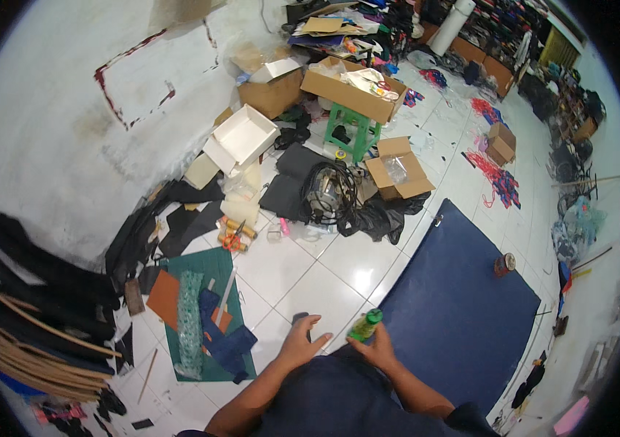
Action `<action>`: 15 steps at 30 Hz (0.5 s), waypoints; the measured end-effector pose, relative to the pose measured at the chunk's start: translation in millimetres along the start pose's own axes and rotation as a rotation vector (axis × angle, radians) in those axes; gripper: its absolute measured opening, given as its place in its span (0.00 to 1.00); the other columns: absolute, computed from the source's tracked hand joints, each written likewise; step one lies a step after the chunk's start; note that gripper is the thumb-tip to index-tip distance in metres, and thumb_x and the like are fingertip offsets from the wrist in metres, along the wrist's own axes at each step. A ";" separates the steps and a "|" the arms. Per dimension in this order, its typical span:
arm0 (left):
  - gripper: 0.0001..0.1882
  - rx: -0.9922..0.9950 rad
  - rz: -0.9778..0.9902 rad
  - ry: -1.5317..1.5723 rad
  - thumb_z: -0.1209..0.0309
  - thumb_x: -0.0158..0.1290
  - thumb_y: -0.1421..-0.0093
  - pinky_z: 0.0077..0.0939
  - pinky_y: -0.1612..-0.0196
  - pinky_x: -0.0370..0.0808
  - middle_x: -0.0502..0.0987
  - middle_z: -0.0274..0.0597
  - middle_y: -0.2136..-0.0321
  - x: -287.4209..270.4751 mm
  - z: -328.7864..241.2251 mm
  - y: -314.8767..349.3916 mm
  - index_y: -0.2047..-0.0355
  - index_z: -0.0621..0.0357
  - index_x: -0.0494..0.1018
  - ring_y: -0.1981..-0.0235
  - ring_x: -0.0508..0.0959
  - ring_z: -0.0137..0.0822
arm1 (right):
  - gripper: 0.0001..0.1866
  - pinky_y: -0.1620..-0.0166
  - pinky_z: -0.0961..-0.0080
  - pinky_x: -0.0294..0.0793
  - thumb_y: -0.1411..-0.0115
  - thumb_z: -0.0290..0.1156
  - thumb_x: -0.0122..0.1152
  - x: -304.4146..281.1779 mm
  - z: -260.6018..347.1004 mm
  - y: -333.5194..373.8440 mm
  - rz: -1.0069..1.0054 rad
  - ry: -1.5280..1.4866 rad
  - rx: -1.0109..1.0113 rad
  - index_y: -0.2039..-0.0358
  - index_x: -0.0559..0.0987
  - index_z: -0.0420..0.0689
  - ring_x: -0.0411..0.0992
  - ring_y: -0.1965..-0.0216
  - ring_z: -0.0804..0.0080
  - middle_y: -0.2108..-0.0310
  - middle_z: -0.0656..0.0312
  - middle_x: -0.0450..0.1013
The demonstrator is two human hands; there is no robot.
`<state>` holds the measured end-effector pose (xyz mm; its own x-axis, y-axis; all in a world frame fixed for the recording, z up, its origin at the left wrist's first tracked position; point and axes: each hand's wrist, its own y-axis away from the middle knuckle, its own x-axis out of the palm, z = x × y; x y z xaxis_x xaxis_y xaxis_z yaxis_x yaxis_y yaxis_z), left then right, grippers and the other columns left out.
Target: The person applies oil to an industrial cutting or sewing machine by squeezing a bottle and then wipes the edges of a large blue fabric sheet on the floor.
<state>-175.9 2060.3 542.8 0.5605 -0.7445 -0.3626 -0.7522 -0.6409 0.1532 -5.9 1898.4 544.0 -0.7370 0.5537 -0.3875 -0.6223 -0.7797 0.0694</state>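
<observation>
My right hand [379, 351] is closed around a small green bottle [363, 327] with a green cap, tilted in front of my body. Just left of it is my left hand [299, 347], its fingers curled and thumb apart. A small dark object [299, 317] shows past its fingers and between them and the thumb; its kind is unclear. The two hands do not touch. Right of the bottle lies a large dark blue sheet [455, 313] on the floor. A lidded reddish-brown jar [505, 264] stands on its right part.
Left of me, a green cutting mat [241, 349] holds bubble wrap [190, 320], navy fabric [231, 345] and a metal ruler [224, 295]. Beyond are orange-handled scissors [233, 239], coiled black cable [332, 193], an open carton [399, 169] and a green stool [353, 132]. Curved strips [40, 339] crowd the far left.
</observation>
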 end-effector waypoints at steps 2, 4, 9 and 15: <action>0.28 -0.154 0.099 -0.007 0.58 0.64 0.42 0.36 0.48 0.74 0.76 0.54 0.52 -30.2 15.0 -52.6 0.48 0.63 0.72 0.52 0.76 0.45 | 0.33 0.48 0.61 0.72 0.51 0.42 0.77 -10.8 -3.5 -32.5 -0.078 0.104 0.082 0.49 0.72 0.40 0.74 0.52 0.55 0.55 0.50 0.74; 0.28 -0.199 0.199 -0.061 0.57 0.64 0.43 0.35 0.51 0.75 0.77 0.52 0.55 -57.1 10.2 -106.4 0.49 0.62 0.73 0.54 0.77 0.43 | 0.35 0.47 0.59 0.71 0.51 0.42 0.77 -18.3 -1.3 -65.4 -0.126 0.154 0.115 0.48 0.72 0.39 0.73 0.51 0.51 0.54 0.48 0.73; 0.42 -0.085 0.509 -0.029 0.57 0.68 0.46 0.36 0.42 0.68 0.71 0.49 0.44 -69.7 -15.0 -198.0 0.36 0.59 0.62 0.44 0.71 0.40 | 0.46 0.47 0.58 0.71 0.49 0.45 0.75 7.4 7.8 -161.9 -0.015 0.166 0.035 0.37 0.64 0.36 0.72 0.50 0.45 0.52 0.44 0.72; 0.34 -0.213 0.176 0.058 0.70 0.69 0.47 0.33 0.47 0.74 0.73 0.52 0.48 -35.0 10.0 -278.7 0.42 0.65 0.67 0.50 0.76 0.38 | 0.52 0.47 0.56 0.70 0.50 0.32 0.70 62.7 -27.1 -287.5 0.349 -0.036 -0.082 0.29 0.51 0.38 0.72 0.50 0.43 0.49 0.41 0.71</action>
<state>10.6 2266.8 503.6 0.4515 -0.8532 -0.2612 -0.7532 -0.5214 0.4009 133.9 2149.4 474.8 -0.9109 0.2590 -0.3213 -0.3095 -0.9437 0.1168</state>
